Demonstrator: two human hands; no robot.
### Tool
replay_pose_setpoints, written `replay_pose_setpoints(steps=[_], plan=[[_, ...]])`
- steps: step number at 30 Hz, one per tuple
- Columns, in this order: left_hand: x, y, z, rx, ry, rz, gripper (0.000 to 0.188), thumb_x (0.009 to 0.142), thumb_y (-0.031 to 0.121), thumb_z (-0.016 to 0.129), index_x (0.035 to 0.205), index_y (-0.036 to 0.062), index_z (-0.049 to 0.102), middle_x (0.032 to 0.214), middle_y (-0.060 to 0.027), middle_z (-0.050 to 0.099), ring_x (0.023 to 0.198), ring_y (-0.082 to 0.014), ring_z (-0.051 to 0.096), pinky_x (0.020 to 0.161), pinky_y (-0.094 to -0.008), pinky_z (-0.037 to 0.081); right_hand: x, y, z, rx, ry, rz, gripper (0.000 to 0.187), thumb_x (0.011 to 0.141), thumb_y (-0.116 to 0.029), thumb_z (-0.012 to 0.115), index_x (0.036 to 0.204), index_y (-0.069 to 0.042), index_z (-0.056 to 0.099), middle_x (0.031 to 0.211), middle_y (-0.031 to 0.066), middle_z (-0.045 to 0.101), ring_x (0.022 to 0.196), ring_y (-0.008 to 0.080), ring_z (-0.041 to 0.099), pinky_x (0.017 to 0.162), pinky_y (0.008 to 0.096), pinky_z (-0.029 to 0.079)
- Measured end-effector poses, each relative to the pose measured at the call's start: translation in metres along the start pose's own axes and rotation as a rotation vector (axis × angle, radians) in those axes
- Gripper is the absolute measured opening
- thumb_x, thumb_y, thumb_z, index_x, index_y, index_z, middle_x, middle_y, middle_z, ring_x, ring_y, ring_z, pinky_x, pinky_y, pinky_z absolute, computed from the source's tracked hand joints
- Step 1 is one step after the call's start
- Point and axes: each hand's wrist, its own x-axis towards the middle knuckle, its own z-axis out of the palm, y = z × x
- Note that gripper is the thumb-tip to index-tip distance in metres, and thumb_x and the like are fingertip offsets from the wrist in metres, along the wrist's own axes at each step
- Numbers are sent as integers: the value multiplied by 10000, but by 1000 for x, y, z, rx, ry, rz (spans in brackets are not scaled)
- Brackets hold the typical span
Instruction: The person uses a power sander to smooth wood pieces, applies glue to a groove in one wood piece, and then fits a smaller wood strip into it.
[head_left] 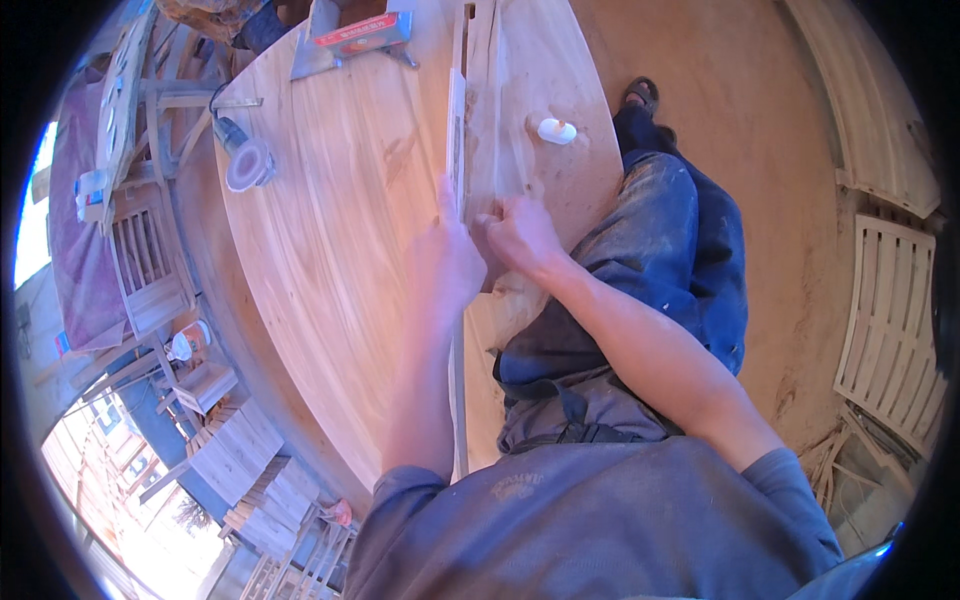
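A large wooden tabletop (330, 200) with a curved edge lies under both hands. A narrow wooden strip (456, 130) stands along the long gap in its middle. My left hand (447, 258), smeared by motion, is over this strip with its index finger stretched along it; its other fingers do not show clearly. Just to the right, my right hand (522, 236) is closed, thumb and fingertips pinched together above the right-hand section; what they hold, if anything, is too small to make out. Farther off on that section rests a small white bottle (556, 131) with an orange tip.
A power sander (248, 163) with a round pad sits at the tabletop's left edge. A red and blue box (362, 34) lies at the far end. Slatted wooden panels (890, 325) stand at the right, and wooden frames (150, 250) crowd the left. A person's sandalled foot (642, 95) is beyond my legs.
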Motion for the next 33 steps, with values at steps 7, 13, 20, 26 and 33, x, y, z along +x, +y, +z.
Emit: replay_pose_setpoints(steps=[7, 13, 20, 26, 33], plan=[[-11, 5, -9, 21, -51, -33, 817, 943, 211, 641, 1629, 40, 232, 996, -282, 730, 875, -454, 722, 789, -532, 562, -1, -5, -5, -27, -38, 6, 332, 883, -298, 678, 913, 27, 735, 953, 310, 716, 962, 493, 693, 870, 544, 543], [-16, -6, -10, -135, -31, -58, 708, 997, 189, 597, 1622, 47, 297, 923, -298, 721, 840, -471, 708, 750, -558, 547, 1, -9, -11, -53, -179, 47, 309, 898, -270, 660, 934, 26, 740, 1015, 308, 714, 1028, 474, 685, 898, 523, 539], [10, -48, -25, -657, -51, -160, 732, 1024, 312, 614, 1618, 14, 307, 1005, -245, 745, 952, -430, 718, 938, -461, 544, 38, -51, -79, 43, -223, -89, 206, 932, -180, 654, 909, 10, 731, 818, 160, 749, 781, 252, 734, 735, 395, 562], [81, -125, 56, -25, 562, -57, 576, 995, 351, 626, 1499, 88, 531, 1610, -228, 397, 1508, -442, 314, 1180, -574, 312, 161, -188, -112, -144, 82, -522, 171, 913, -130, 671, 989, 3, 747, 799, 133, 745, 744, 183, 708, 711, 341, 540], [84, -115, 50, -51, 433, -89, 547, 1000, 386, 569, 1467, 101, 564, 1696, -200, 262, 1570, -453, 195, 1197, -626, 262, 308, -245, -51, -622, -83, -776, 322, 845, -108, 693, 1138, 15, 746, 1078, 236, 753, 1019, 359, 732, 871, 421, 575]])
